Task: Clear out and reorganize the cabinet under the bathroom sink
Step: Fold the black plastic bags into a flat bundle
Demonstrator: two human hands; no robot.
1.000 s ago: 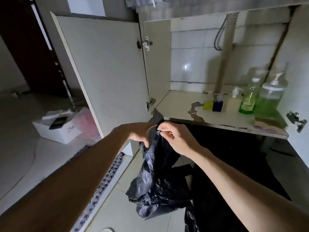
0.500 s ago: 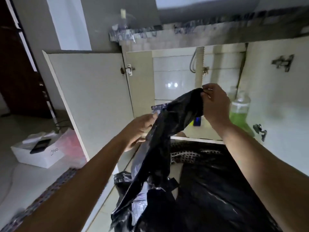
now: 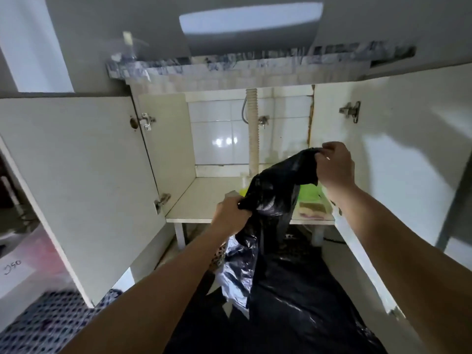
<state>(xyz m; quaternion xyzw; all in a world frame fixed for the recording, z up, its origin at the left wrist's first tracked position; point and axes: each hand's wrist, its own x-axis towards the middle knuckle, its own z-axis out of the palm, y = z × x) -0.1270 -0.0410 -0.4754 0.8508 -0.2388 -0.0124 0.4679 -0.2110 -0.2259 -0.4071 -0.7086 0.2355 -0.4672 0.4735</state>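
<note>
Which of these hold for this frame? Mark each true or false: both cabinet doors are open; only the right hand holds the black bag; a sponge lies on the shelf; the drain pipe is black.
1. Both cabinet doors are open. True.
2. Only the right hand holds the black bag. False: the left hand grips it too.
3. A sponge lies on the shelf. True.
4. The drain pipe is black. False: it is pale and ribbed.

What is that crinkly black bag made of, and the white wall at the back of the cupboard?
The crinkly black bag looks like thin plastic film: it wrinkles, droops and shines in patches. The white back wall looks like glazed ceramic tile: grout lines form squares, and bright light spots reflect off it.
</note>
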